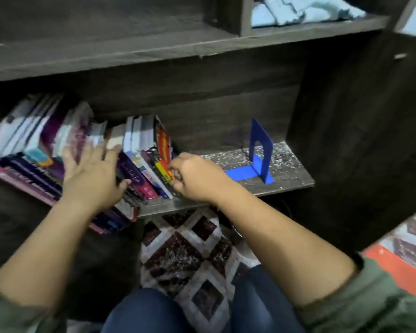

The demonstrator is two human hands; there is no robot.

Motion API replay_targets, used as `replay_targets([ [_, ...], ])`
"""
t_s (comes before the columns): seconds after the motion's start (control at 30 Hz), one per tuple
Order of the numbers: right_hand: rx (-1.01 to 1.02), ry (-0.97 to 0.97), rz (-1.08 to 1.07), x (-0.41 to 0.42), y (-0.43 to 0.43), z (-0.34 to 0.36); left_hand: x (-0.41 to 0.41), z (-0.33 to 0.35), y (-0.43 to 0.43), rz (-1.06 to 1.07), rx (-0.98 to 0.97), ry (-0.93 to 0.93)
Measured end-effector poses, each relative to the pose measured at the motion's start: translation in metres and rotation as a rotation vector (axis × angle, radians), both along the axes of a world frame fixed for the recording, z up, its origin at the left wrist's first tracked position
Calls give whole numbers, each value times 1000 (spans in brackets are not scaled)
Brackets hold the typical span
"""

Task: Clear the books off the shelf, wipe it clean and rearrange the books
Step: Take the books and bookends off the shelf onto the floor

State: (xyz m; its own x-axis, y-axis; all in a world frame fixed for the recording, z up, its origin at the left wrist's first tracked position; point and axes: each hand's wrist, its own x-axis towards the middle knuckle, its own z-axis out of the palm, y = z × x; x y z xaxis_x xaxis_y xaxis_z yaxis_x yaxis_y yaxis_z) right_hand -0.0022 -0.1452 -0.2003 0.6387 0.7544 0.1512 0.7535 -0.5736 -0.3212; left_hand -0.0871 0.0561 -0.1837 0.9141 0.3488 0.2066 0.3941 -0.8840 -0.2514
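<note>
A row of books point(139, 150) leans on the dark wooden shelf point(286, 181), spines toward me, filling its left half. My left hand point(91, 174) lies spread with fingers apart on the spines near the middle of the row. My right hand point(195, 176) is curled at the right end of the row, fingertips on the spine of the red and yellow book point(165, 150). To the right, the dusty, speckled shelf board holds a blue bookend point(259, 150) standing upright.
A light blue cloth point(308, 10) lies in the compartment above at the upper right. A dark side panel point(358, 140) closes the shelf on the right. Below is a patterned rug point(185, 251) and my knees in blue jeans point(149, 311).
</note>
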Motion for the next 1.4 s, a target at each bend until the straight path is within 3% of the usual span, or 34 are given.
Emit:
replay_targets([
  [0.2,-60,-157,58,15,63,3,1,0,0,-30,9,36],
  [0.4,-50,-170,57,20,79,-7,-7,22,22,-35,113,-331],
  [0.57,-25,-162,9,14,78,-13,-5,20,27,100,118,-354],
  [0.73,-26,-145,-18,13,81,-11,-8,28,27,121,23,-633],
  [0.93,-17,-145,-25,12,82,-13,-14,23,40,197,109,-483],
  [1.4,39,-65,-73,1,70,-5,-13,22,39,205,118,-443],
])
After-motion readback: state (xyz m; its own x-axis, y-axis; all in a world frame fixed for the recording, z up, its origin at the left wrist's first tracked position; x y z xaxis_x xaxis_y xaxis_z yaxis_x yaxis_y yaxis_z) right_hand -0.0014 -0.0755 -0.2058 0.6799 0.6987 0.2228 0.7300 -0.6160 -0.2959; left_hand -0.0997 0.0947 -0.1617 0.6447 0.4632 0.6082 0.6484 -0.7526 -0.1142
